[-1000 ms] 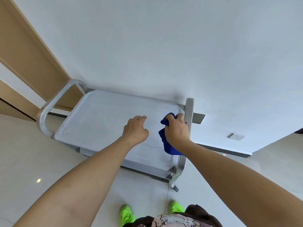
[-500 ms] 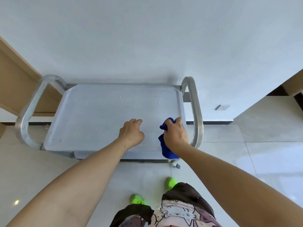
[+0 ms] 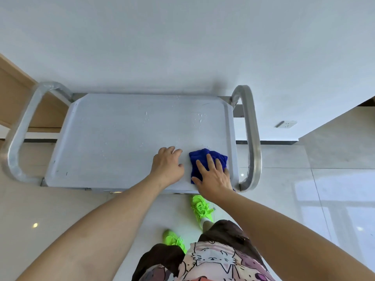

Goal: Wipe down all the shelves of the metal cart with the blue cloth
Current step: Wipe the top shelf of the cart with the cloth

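Note:
The metal cart's top shelf is a flat grey tray with water drops near its back right. The blue cloth lies spread on the shelf's front right corner. My right hand presses flat on the cloth with its fingers straight and spread. My left hand rests on the shelf just left of the cloth, fingers loosely bent, holding nothing. The lower shelves are hidden under the top one.
Tubular handles rise at the cart's left end and right end. A white wall stands right behind the cart, with a socket low on the right. A wooden door frame is at the left. My green shoes are on the tiled floor.
My right hand went from gripping the bunched cloth to pressing it flat on the shelf with open fingers. The view swung square onto the cart. My left hand stayed on the shelf.

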Motion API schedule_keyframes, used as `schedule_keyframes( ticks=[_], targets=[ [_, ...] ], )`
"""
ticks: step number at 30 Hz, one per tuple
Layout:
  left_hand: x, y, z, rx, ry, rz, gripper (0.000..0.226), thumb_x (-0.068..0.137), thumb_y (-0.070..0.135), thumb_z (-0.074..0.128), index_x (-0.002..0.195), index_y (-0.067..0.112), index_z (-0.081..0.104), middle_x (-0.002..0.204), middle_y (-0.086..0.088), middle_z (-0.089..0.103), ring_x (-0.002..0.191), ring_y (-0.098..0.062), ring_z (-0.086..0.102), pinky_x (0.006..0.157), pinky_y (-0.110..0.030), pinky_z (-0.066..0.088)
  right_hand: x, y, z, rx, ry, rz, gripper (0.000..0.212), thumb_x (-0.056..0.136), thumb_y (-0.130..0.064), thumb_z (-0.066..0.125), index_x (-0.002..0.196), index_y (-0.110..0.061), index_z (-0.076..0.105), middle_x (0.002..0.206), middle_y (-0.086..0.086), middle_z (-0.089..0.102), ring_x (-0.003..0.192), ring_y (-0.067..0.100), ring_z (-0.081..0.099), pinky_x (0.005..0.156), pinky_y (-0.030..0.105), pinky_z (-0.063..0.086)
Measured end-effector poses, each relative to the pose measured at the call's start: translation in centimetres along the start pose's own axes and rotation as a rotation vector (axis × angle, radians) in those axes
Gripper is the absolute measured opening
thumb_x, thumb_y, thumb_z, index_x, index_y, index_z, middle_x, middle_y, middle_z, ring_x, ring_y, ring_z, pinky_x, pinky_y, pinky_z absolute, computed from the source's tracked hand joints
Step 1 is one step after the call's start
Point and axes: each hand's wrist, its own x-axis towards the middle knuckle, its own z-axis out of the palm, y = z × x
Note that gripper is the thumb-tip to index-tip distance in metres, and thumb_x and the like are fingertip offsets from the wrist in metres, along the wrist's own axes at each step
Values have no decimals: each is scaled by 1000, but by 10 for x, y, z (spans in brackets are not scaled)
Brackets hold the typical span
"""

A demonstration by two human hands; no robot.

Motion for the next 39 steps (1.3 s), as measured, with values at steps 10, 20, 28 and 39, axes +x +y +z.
schedule_keyframes(
  ticks=[10,20,28,39],
  targets=[
    [0,-4,52,78,-25,53,64,95,41,46,152,19,28,161,-4,22,148,-24,16,118,-41,18,29,6,32,-60,164,-44,65,98,-65,19,157,-41,2,167,4,-9,149,42,-11,116,64,-4],
    [9,-18,71,175,47,91,65,95,57,31,152,26,27,160,3,22,147,-25,17,116,-53,14,92,8,17,-111,263,-27,67,97,-69,22,157,-40,10,168,4,5,149,44,-3,115,68,0],
    [11,-25,88,134,175,148,63,96,53,40,150,21,37,158,0,33,145,-30,27,113,-58,20,174,11,-16,-92,310,15,67,95,-69,16,156,-42,6,167,2,4,149,42,-7,115,67,0],
    [16,-28,100,157,237,175,66,95,54,41,152,22,33,161,1,26,148,-28,22,113,-61,20,276,11,-70,-61,372,45,69,92,-70,16,155,-43,10,167,1,6,149,44,-4,116,66,0]
  ],
)
